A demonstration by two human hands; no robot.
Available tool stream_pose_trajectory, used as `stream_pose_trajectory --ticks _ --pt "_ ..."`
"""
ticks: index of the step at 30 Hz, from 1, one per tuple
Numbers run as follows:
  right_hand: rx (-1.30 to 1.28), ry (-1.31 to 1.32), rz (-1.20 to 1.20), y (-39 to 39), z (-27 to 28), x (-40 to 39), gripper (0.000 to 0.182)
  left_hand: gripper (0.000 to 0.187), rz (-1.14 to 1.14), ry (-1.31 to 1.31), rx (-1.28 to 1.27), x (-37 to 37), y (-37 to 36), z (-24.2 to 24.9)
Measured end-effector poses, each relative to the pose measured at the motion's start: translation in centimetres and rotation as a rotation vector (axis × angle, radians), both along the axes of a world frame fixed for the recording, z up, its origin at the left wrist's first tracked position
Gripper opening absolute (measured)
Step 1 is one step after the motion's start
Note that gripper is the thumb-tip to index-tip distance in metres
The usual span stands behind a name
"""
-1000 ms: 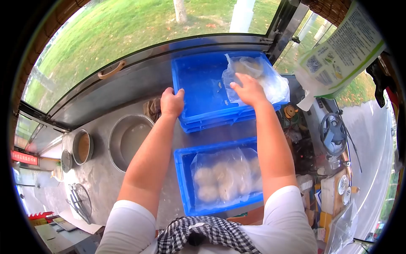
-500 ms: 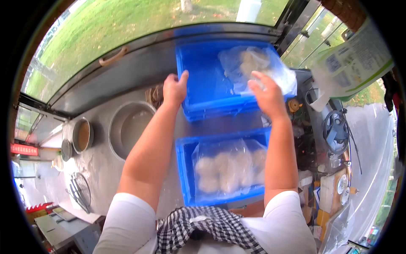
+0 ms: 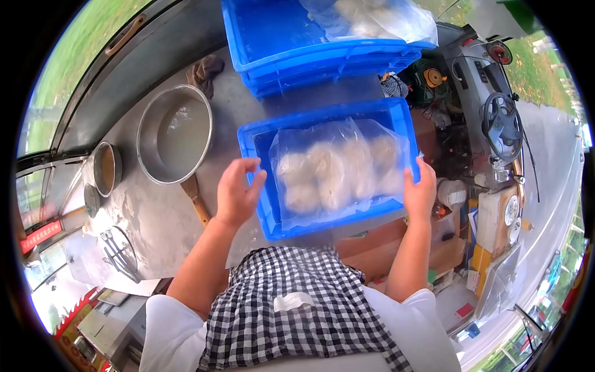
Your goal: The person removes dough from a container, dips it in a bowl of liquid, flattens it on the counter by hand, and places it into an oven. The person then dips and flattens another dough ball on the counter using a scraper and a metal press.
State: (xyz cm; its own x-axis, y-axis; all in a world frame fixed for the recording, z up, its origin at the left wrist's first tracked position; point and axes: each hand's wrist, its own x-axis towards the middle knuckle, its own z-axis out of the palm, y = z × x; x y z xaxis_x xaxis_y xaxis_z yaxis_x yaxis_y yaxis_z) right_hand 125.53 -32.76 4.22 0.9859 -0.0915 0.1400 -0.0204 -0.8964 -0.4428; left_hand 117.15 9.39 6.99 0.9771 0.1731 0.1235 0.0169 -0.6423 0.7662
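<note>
Hands have both dropped back from the far stack of blue crates [image 3: 322,59] to the near blue crate [image 3: 328,173] since half a second ago. Your left hand [image 3: 238,192] sits at its left wall, fingers curled loosely and half open, not clearly gripping anything yet. Your right hand [image 3: 420,192] is pressed against the right wall, fingers wrapped on the rim. That crate sits on the metal counter [image 3: 155,217] right in front of your checked apron [image 3: 297,310], with a clear bag of pale dough pieces [image 3: 338,170] lying inside. Another bag [image 3: 372,15] sits in the top far crate. Steel basin [image 3: 175,133] is off to the left.
</note>
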Motion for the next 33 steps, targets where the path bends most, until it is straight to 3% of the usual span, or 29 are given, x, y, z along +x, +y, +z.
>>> stream_pose_trajectory --ticks 6,9,14,17,20,26,33 --pt "0.140 -0.006 0.093 3.9 1.8 -0.7 0.040 0.032 -0.087 0.321 -0.028 -3.1 -3.0 0.1" --pt "0.305 0.124 0.228 6.7 2.4 -1.7 0.038 0.042 -0.162 0.462 0.023 -3.4 -4.0 0.1" --pt "0.353 0.206 0.345 9.7 1.7 -3.8 0.036 0.067 -0.200 0.682 0.174 -3.0 -5.6 -0.5" --pt "0.364 0.222 0.400 10.7 1.4 -4.5 0.035 0.075 -0.286 0.544 0.269 -2.9 -6.4 -2.0" --pt "0.393 0.259 0.442 11.2 1.3 -4.9 0.033 0.076 -0.389 0.388 0.530 -2.5 -7.1 -3.1" --pt "0.472 0.280 0.446 11.7 1.5 -5.5 0.030 0.078 -0.454 0.489 0.610 -1.4 -7.5 -3.0" --pt "0.481 0.256 0.479 11.8 1.1 -5.7 0.028 0.071 -0.361 0.386 0.455 -0.4 -6.9 -4.2"
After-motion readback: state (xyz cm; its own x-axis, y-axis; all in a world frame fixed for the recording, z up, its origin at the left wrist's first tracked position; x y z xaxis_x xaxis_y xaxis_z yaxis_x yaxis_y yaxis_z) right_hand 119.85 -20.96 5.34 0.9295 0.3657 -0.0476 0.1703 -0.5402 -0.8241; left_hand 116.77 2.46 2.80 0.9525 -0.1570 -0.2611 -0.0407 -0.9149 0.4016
